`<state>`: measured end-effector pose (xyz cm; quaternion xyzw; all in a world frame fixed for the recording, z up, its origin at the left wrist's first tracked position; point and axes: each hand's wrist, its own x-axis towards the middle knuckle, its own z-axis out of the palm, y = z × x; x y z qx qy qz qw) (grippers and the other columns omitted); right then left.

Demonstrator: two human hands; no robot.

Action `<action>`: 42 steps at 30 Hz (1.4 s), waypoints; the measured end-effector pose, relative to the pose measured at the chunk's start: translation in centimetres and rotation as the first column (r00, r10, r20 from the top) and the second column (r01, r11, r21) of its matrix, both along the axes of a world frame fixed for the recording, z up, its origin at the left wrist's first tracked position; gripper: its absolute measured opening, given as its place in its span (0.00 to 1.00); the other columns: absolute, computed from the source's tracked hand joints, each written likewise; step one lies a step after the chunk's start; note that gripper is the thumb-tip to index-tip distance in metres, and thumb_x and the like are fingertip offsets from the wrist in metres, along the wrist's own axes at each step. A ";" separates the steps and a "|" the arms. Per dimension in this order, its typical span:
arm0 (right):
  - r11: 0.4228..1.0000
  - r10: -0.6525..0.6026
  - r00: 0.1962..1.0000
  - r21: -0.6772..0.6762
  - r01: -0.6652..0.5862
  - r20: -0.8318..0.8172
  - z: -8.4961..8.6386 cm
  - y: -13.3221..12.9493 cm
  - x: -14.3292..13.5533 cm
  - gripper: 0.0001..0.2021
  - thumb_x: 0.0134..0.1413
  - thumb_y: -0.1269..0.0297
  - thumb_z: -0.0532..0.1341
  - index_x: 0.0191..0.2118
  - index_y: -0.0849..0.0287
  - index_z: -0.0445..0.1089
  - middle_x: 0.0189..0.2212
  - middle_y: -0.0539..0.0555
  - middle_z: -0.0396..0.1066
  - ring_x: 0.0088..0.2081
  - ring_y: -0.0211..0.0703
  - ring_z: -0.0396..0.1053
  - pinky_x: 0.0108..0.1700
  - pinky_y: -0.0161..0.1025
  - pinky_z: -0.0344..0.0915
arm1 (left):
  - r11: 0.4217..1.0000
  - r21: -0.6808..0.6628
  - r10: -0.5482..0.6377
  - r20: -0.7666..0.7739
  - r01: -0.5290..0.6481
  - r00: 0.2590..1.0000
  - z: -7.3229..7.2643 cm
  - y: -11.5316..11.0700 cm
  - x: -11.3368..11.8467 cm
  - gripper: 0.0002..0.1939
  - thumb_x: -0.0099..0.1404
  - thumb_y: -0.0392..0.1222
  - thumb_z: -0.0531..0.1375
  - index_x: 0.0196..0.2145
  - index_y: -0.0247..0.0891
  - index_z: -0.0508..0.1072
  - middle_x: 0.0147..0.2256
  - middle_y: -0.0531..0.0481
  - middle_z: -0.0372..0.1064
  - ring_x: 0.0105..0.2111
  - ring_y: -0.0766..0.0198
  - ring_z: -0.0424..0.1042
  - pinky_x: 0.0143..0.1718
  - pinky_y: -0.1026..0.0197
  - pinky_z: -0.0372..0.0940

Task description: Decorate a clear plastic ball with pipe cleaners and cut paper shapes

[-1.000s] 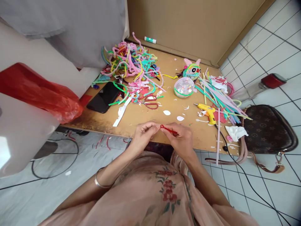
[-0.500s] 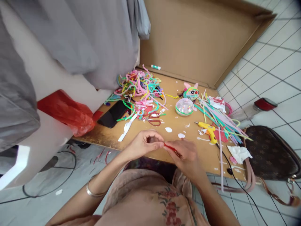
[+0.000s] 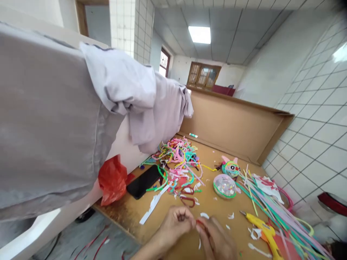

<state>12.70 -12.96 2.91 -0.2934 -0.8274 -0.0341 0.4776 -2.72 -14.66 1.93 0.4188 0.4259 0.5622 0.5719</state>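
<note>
Over the table's front part, my left hand (image 3: pixel 177 224) is closed in a pinch at the left end of a thin red strip (image 3: pixel 200 222). My right hand (image 3: pixel 218 240) has its fingers closed round the other end, hiding most of it; its exact kind is unclear. Scissors with red handles (image 3: pixel 188 201) lie just beyond my left hand. Off to the right of my hands rests a yellow glue gun (image 3: pixel 262 225). Farther back stand a clear bowl (image 3: pixel 225 186) with a green band and a small pink-eared animal figure (image 3: pixel 230 168).
A tangled heap of coloured pipe cleaners (image 3: pixel 180 155) covers the back left, beside a black phone (image 3: pixel 145 181) and a torn white paper strip (image 3: pixel 154 206). Long pipe cleaners (image 3: pixel 276 206) spread along the right. A red plastic bag (image 3: pixel 112 180) hangs at the left edge, under grey cloth (image 3: pixel 54 126).
My view has tilted up, so the room behind shows and the table sits lower in the picture. Both hands still hold the red strip close together.
</note>
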 end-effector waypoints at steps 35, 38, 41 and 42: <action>0.895 0.058 0.998 -0.440 -0.067 -0.035 3.5 -1.2 0.5 0.08 0.62 0.66 0.57 0.39 0.57 0.74 0.26 0.49 0.70 0.25 0.36 0.65 0.28 0.34 0.62 | 0.976 -0.119 0.202 0.214 -0.180 0.956 2.4 -1.9 1.6 0.10 0.47 0.44 0.68 0.19 0.35 0.75 0.17 0.56 0.59 0.20 0.73 0.52 0.24 0.66 0.49; 0.940 -0.006 1.000 -0.342 0.006 0.001 2.4 -2.3 -0.1 0.08 0.62 0.67 0.57 0.44 0.59 0.73 0.27 0.51 0.70 0.29 0.38 0.67 0.32 0.36 0.64 | 0.956 -0.219 0.265 0.356 -0.195 0.896 1.9 -2.1 2.8 0.13 0.46 0.45 0.69 0.19 0.34 0.72 0.17 0.58 0.58 0.19 0.75 0.51 0.23 0.68 0.47; 0.974 -0.049 0.993 -0.217 0.071 0.105 1.9 -2.9 -0.2 0.08 0.61 0.65 0.60 0.43 0.62 0.73 0.26 0.53 0.70 0.29 0.40 0.67 0.34 0.37 0.64 | 0.945 -0.259 0.294 0.413 -0.199 0.862 1.5 -2.4 3.5 0.14 0.46 0.44 0.70 0.19 0.34 0.71 0.18 0.57 0.59 0.20 0.75 0.52 0.23 0.68 0.48; 0.977 -0.061 0.990 -0.195 0.085 0.126 1.9 -2.9 -0.1 0.08 0.61 0.64 0.60 0.41 0.62 0.73 0.25 0.53 0.70 0.28 0.40 0.66 0.33 0.38 0.63 | 0.945 -0.260 0.292 0.412 -0.196 0.863 1.4 -2.5 3.6 0.14 0.47 0.44 0.70 0.19 0.33 0.71 0.18 0.57 0.59 0.20 0.75 0.53 0.24 0.68 0.49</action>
